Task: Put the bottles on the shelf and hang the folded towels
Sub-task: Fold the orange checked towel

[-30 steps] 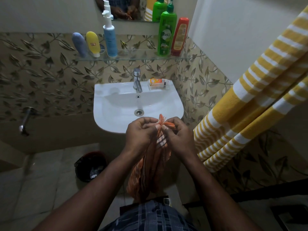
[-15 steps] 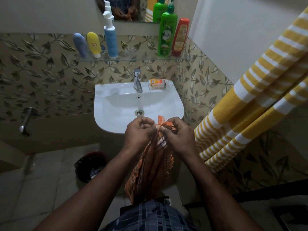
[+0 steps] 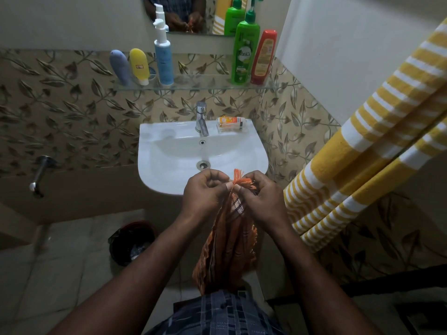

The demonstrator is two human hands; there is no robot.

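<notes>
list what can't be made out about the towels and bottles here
Head view, all:
- Yellow striped towel: its hanging point, cut off by the top-right edge.
- Orange towel: lower end, hidden behind the shirt.
- Red bottle: label text, too small.
- Bin: contents, too dark.

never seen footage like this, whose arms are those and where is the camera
No machine here: one camera, worn on a person's head, looks down, so the arms are the wearer's own. The left hand and right hand both pinch the fringed top of an orange checked cloth towel, which hangs before the white ceramic sink. Above, a clear glass shelf carries a grey-blue tube, a yellow tube, a blue-and-white pump bottle, a green pump bottle and a red bottle. A yellow-and-white striped towel hangs at right.
</notes>
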